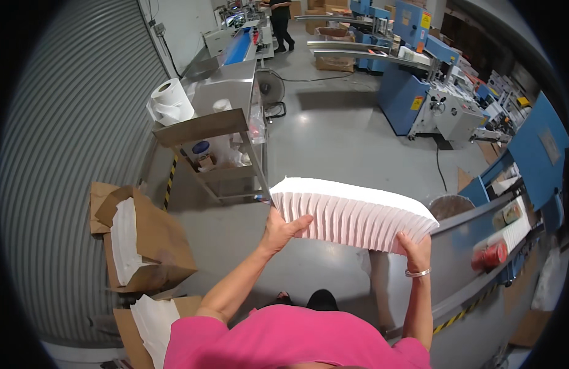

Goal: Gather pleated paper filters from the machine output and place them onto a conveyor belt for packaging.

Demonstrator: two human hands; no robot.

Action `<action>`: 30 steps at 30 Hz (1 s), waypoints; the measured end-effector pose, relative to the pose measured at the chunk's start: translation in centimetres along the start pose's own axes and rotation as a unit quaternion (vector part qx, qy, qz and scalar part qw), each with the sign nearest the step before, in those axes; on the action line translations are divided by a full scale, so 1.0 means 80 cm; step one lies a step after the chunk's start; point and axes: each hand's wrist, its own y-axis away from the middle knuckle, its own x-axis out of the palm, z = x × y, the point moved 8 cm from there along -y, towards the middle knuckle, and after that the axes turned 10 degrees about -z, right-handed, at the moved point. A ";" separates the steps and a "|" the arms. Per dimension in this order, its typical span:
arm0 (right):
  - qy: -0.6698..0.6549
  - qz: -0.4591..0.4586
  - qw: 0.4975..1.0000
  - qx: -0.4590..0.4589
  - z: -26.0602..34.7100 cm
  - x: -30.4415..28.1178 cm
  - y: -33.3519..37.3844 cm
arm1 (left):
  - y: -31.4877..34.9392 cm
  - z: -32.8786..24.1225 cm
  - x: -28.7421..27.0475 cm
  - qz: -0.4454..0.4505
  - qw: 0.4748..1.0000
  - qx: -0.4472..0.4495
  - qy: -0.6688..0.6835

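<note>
White paper stack (352, 212), long, pleated along the side facing the wearer, held up in mid-air in front of the body, over the floor, just left of a metal table (463, 243). Left hand (283, 230) closed round its left end, thumb on the folds. Right hand (415, 249) closed round its right end, thumb likewise on the folds; fingers behind mostly hidden. On the metal table, right: a red object (493, 254), kind unclear. Near left, two cardboard boxes (167, 243) with white paper inside. Farther left, a paper roll (172, 101) on a shelved stand (204, 128). Far right, a blue machine (400, 101). Far off, a person in dark clothes (280, 24).
</note>
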 end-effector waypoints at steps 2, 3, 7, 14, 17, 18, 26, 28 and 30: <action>0.010 -0.016 1.000 -0.009 -0.004 0.024 -0.017 | -0.030 0.008 -0.011 0.017 0.998 -0.064 -0.005; 0.010 -0.032 0.999 0.000 -0.003 0.032 -0.026 | -0.050 0.006 -0.015 -0.001 1.000 0.007 0.004; 0.034 -0.084 0.996 -0.002 -0.007 0.050 -0.075 | -0.129 0.031 -0.005 0.041 0.997 -0.059 0.008; 0.032 -0.138 0.989 -0.042 -0.021 0.063 -0.230 | -0.312 0.066 0.051 0.090 0.996 -0.002 0.027; 0.035 -0.147 0.988 -0.036 -0.017 0.079 -0.312 | -0.396 0.059 0.080 0.101 0.994 0.004 0.037; 0.028 -0.147 0.988 -0.046 -0.011 0.087 -0.337 | -0.419 0.061 0.085 0.100 0.994 -0.007 0.045; 0.031 -0.080 0.996 -0.035 -0.006 0.209 -0.524 | -0.597 0.072 0.052 0.048 0.998 -0.042 0.023; 0.002 -0.063 0.997 -0.035 -0.018 0.259 -0.569 | -0.638 0.069 0.013 0.011 0.999 -0.046 0.015; 0.020 -0.032 0.999 -0.034 -0.015 0.317 -0.613 | -0.683 0.077 -0.025 -0.032 0.999 0.010 0.027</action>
